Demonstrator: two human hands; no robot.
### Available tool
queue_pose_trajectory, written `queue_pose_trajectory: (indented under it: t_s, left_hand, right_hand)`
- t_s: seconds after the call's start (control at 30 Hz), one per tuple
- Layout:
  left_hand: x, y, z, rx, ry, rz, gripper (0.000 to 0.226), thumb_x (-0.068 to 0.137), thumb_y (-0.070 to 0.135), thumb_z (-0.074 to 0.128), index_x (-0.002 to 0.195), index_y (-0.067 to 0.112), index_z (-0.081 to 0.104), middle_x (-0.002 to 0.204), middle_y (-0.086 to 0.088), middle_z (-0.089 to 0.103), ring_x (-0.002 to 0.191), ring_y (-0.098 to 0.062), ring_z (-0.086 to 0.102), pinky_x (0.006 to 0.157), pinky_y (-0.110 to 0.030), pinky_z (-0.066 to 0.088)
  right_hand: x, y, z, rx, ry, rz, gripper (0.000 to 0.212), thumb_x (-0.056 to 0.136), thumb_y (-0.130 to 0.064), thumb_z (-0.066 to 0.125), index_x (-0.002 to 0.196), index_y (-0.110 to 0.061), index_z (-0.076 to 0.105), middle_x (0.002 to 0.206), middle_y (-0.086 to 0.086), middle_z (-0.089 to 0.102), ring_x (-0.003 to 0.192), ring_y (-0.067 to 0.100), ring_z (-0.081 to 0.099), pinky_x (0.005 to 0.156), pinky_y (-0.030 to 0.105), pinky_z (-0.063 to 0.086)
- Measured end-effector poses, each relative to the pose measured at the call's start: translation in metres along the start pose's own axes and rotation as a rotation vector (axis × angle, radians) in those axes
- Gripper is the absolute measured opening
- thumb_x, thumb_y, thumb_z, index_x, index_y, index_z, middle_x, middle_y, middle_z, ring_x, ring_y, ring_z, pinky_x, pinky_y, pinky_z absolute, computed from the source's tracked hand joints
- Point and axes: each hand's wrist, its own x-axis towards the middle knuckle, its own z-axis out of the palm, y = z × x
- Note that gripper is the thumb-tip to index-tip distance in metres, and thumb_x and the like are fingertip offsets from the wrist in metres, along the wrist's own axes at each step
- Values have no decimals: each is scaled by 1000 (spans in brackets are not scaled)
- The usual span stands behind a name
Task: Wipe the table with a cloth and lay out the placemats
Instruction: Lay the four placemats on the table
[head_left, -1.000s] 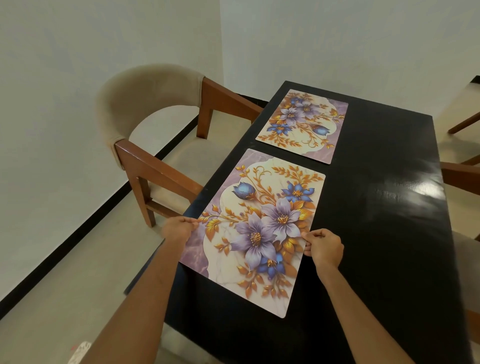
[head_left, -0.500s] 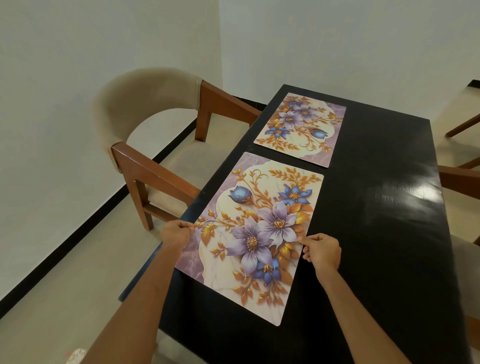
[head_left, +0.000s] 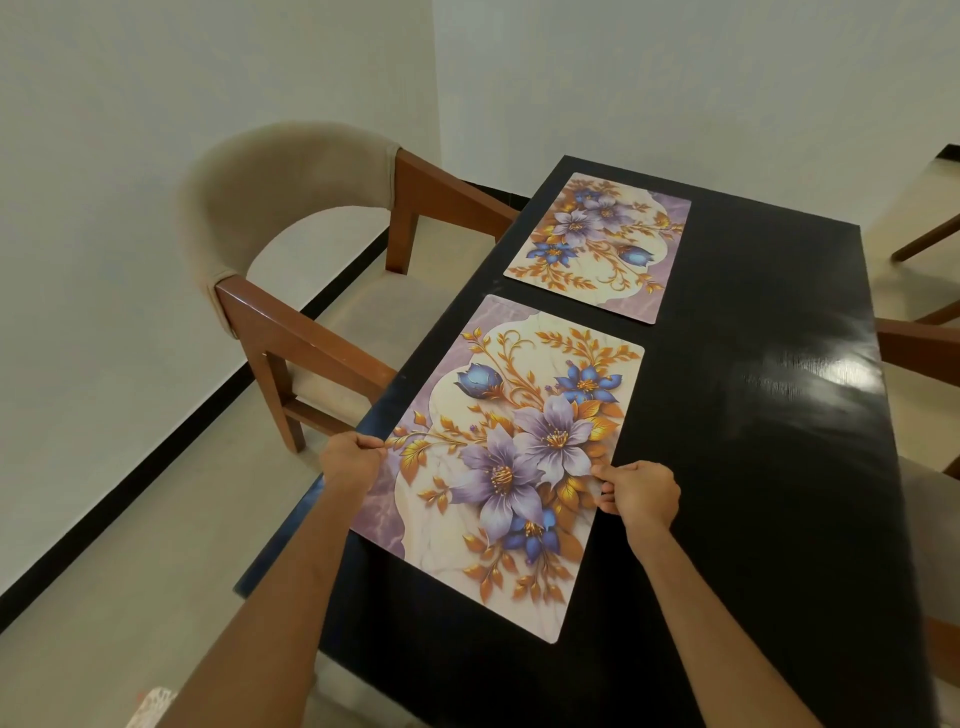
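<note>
Left hand (head_left: 349, 464) and right hand (head_left: 644, 493) each pinched near placemat (head_left: 511, 462) edges; best slid square, parallel to far placemat (head_left: 602, 244) ahead of them.

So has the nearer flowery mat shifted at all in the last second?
No, not noticeably. The near placemat shows about the same narrow gap to the far placemat as before, and the same overhang at the table edge.
</note>
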Motion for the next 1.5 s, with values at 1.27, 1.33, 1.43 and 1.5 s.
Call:
queue_pose_trajectory:
  t_s: [1.27,1.33,1.43,1.5]
  left_hand:
    - [-181,-137,-103,-74,578,372,22,89,17,64,110,10,63,109,-9,57,106,-21,48,93,-33,41]
    - [-197,-173,-119,-25,587,319,22,90,19,64,111,13,62,110,-7,56,106,-21,48,93,-33,42]
    - [-219,-225,-139,-20,582,253,21,90,19,63,110,12,63,108,-6,55,105,-23,48,93,-36,42]
    - [-237,-266,-153,-4,585,196,22,89,18,65,110,10,64,108,-9,57,105,-27,49,92,-39,42]
  right_hand:
    - [-220,43,34,189,-494,-518,17,92,-13,63,79,-2,62,61,12,62,42,18,59,41,24,48]
    - [-251,62,49,162,-585,-522,14,92,-12,62,81,-3,63,62,13,61,43,18,59,41,24,49]
    - [-288,92,63,108,-664,-506,12,91,-7,61,79,-7,64,62,12,60,47,19,61,45,25,51]
    - [-312,116,74,59,-705,-489,12,91,-4,60,79,-6,63,60,11,60,48,20,61,45,26,51]
